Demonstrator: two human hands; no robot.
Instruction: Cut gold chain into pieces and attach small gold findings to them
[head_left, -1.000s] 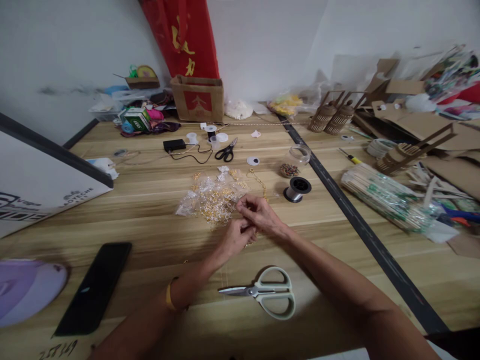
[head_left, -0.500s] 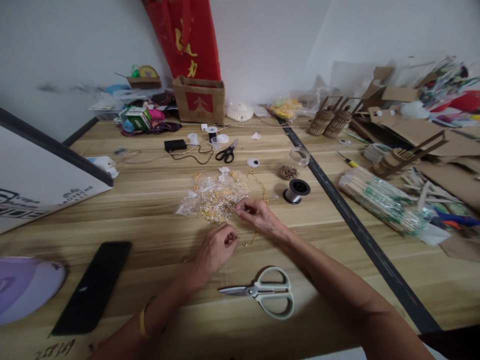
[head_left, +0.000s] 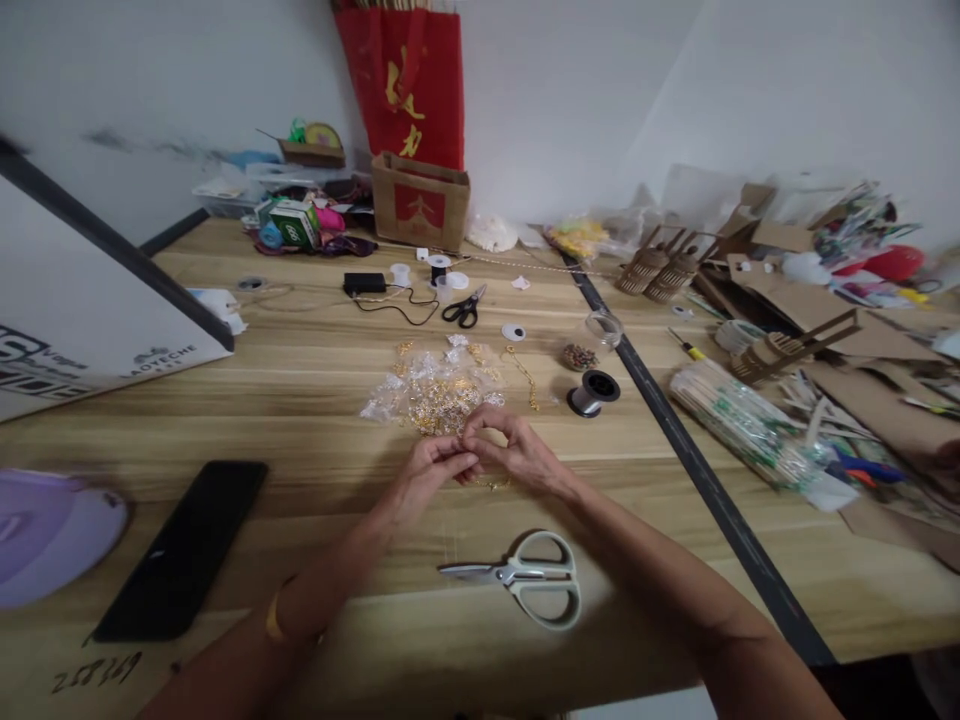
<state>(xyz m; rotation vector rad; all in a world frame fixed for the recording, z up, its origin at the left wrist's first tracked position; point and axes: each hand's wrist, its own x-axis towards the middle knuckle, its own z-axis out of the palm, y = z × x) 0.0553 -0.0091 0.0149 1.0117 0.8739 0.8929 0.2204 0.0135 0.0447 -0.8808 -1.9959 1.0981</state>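
Observation:
My left hand [head_left: 429,476] and my right hand [head_left: 519,452] meet at the fingertips, both pinched; whatever is between them is too small to make out. A short gold chain [head_left: 493,486] shows just below the fingers, partly hidden by them. Right behind my hands lies a pile of gold and silver jewelry findings [head_left: 446,400] on and among clear plastic bags [head_left: 384,396]. Another piece of gold chain [head_left: 531,384] lies to the right of the pile. Nearer to me, scissors with pale handles [head_left: 517,575] rest on the table, blades pointing left.
A spool of clear line [head_left: 594,393] and a jar of beads [head_left: 581,355] stand to the right. Black scissors [head_left: 463,308] lie farther back. A phone [head_left: 184,550] and a large white box [head_left: 97,310] are at left, bagged sticks [head_left: 750,420] at right.
My hands have come together; the left moved up to meet the right, whose fingers dipped slightly. The camera view has shifted a little. The pile and scissors stay in place.

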